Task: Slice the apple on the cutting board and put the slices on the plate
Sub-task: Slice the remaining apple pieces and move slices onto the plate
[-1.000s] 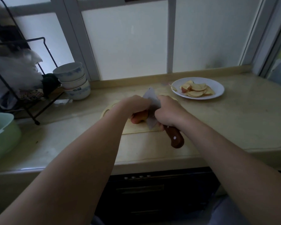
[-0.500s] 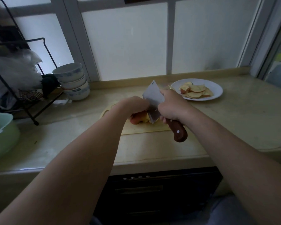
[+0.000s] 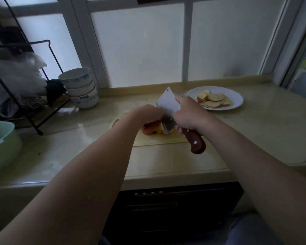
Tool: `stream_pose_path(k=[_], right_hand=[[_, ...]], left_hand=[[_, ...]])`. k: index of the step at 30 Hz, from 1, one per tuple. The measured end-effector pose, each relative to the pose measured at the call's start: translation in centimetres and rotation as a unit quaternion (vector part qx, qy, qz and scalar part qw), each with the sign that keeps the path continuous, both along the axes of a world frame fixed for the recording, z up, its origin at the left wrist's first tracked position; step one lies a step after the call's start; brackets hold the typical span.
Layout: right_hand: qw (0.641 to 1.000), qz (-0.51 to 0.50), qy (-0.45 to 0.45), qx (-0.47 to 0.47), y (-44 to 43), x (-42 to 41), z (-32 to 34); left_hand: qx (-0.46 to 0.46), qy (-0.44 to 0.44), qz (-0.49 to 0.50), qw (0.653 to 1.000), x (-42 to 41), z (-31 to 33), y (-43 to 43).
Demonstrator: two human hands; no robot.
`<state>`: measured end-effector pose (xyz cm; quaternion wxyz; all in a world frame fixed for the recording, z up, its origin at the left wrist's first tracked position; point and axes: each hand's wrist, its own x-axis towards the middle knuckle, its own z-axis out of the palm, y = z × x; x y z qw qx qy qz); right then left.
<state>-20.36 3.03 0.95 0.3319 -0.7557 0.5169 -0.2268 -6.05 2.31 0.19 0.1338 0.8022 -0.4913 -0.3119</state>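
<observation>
Cleaver (image 3: 167, 103) raised | right hand (image 3: 189, 114) grips it | left hand (image 3: 147, 114) holds apple (image 3: 151, 129) | beige counter (image 3: 254, 129), frosted window (image 3: 140, 46)

Dim and backlit overall, with daylight only through the frosted window panes (image 3: 140, 45) at 12 o'clock. Pale sheen along the counter (image 3: 254, 131) from 9 to 3 o'clock; soft glint on the cleaver (image 3: 166, 101) blade near centre. Flat shade over both forearms (image 3: 95, 174), near-black cabinet front (image 3: 166, 209) at 6 o'clock with detail lost. Wide-angle bending of the window frame (image 3: 186, 41) toward 10 and 2 o'clock. Mild softness and noise throughout, more smear toward the corners.
</observation>
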Motion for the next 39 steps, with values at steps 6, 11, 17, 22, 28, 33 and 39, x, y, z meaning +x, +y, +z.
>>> stream_pose_path(k=[6,11,17,22,28,33,39], right_hand=[[1.000,0.001,-0.001,0.005,0.3,0.0,0.1],[1.000,0.003,-0.008,0.012,1.1,-0.5,0.1],[1.000,0.005,0.003,0.005,1.4,-0.5,0.4],[1.000,0.003,0.016,0.010,1.3,-0.2,0.5],[1.000,0.013,0.010,0.024,1.6,-0.6,0.8],[1.000,0.014,0.009,0.027,2.5,-1.3,0.5],[0.999,0.013,0.023,0.023,2.1,-0.3,0.2]], left_hand=[[-0.008,-0.001,0.002,1.000,-0.4,0.5,0.7],[-0.010,-0.001,0.013,1.000,-0.2,0.2,0.5],[-0.022,0.005,0.018,1.000,0.2,-0.2,0.4],[-0.023,0.006,0.011,1.000,0.4,-0.3,0.3],[-0.010,-0.005,0.007,1.000,0.2,-0.1,0.3],[-0.010,0.017,0.002,1.000,-0.2,0.5,1.1],[-0.016,0.015,0.016,1.000,-0.2,0.5,1.2]])
